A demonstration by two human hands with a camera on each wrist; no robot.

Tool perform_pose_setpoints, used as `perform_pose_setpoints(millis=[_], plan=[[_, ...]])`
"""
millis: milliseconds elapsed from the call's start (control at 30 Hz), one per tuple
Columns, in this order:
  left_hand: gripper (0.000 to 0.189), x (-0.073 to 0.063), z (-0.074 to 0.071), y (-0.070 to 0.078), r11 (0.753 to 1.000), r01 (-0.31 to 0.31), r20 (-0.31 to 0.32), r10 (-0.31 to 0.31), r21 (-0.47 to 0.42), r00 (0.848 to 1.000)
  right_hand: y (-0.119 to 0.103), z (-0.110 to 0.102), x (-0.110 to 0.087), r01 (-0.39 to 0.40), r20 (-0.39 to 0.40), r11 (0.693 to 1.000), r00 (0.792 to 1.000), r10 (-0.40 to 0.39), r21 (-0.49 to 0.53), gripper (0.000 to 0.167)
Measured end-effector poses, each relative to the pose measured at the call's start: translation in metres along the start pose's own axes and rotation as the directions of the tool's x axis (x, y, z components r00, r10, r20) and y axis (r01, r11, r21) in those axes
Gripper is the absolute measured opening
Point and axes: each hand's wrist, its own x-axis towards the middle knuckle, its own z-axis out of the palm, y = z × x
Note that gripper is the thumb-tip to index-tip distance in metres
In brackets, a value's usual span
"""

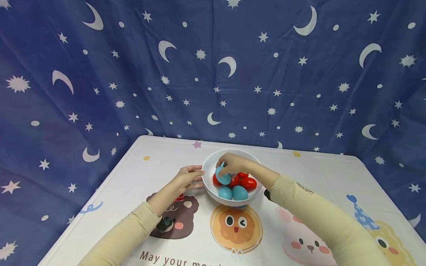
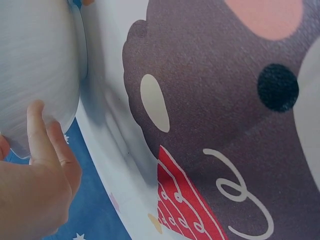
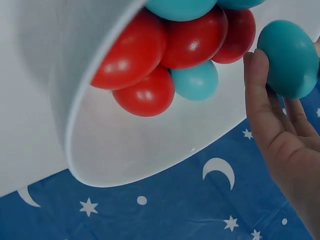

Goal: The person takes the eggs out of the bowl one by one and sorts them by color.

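A white bowl (image 1: 213,197) holds several glossy red eggs (image 1: 248,183) and blue eggs (image 1: 240,193). Over the bowl's left part, my right hand (image 1: 232,163) pinches a blue egg (image 3: 289,59) between thumb and fingers. In the right wrist view that egg looks raised apart from the pile, with the fingertips along its side. On the bowl's left side rests my left hand (image 1: 187,177); its fairly straight fingers (image 2: 37,130) touch the outer wall. The thumb lies near the rim, and the left wrist view shows only a bit of it.
The white tabletop (image 1: 133,192) carries printed cartoon faces and lettering. A dark blue cloth (image 1: 199,85) with moons and stars hangs behind it and at the left. Both forearms reach in from the front, in pale yellow sleeves (image 1: 319,218).
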Motion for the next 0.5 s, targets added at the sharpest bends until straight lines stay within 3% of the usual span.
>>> perform_pose_setpoints(millis=[267, 500], plan=[[0.045, 0.001, 0.001, 0.002, 1.000, 0.009, -0.005, -0.009, -0.003, 1.000, 0.011, -0.007, -0.014, 0.057, -0.026, 0.991, 0.998, -0.055, 0.119, 0.036], [0.046, 0.001, 0.000, 0.001, 1.000, 0.007, 0.000, -0.007, 0.007, 1.000, 0.020, -0.013, -0.027, 0.044, -0.064, 0.978, 0.997, -0.031, 0.204, 0.038]])
